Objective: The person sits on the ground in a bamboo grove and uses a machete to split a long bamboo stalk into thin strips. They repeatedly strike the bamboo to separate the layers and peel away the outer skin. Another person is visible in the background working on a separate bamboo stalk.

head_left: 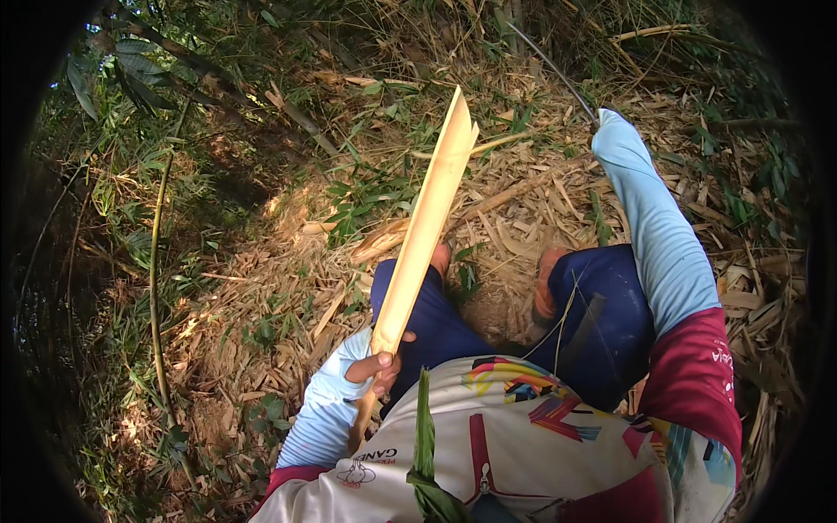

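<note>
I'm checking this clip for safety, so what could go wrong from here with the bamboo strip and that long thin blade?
1. The left hand grips the pale split bamboo strip bare, so its cut edges could slice or splinter the fingers.
2. The right arm is stretched far out, its hand hidden at the thin dark blade; a swing back might reach the knees.
3. Loose dry husks underfoot could slip.

Ground (pixel 261 288) littered with dry bamboo husks and pale leaves. Green undergrowth (pixel 366 192) far centre. Thin curved green stem (pixel 155 261) at left. Broad dark leaves (pixel 131 70) far left, shaded.
</note>
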The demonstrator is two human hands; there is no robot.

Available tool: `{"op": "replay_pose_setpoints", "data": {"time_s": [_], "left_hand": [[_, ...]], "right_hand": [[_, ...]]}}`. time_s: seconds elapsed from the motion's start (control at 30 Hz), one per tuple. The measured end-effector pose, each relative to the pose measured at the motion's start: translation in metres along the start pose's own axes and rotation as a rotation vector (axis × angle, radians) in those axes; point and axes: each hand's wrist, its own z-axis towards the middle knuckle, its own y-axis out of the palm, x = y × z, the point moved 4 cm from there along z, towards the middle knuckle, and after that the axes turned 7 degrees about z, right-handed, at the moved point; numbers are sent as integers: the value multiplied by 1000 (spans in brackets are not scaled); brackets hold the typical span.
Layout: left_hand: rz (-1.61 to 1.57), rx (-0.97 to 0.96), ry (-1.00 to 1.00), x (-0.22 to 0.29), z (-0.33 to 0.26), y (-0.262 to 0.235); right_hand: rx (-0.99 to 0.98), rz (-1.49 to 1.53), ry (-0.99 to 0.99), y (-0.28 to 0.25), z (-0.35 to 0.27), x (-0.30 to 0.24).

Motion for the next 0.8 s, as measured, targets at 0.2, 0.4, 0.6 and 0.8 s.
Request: {"op": "replay_pose_setpoints", "data": {"time_s": [0.2,0.4,0.6,0.8], "left_hand": [[-6,125,97,7,17,-5],[64,152,201,17,43,-8],[136,137,219,39,42,15],[210,231,225,39,30,18]], "right_hand": [[-159,419,-182,26,17,26],[-364,911,-148,24,-75,-75],[-423,1144,-338,53,-97,-119],[-503,1238,-268,73,-109,-142]]}}
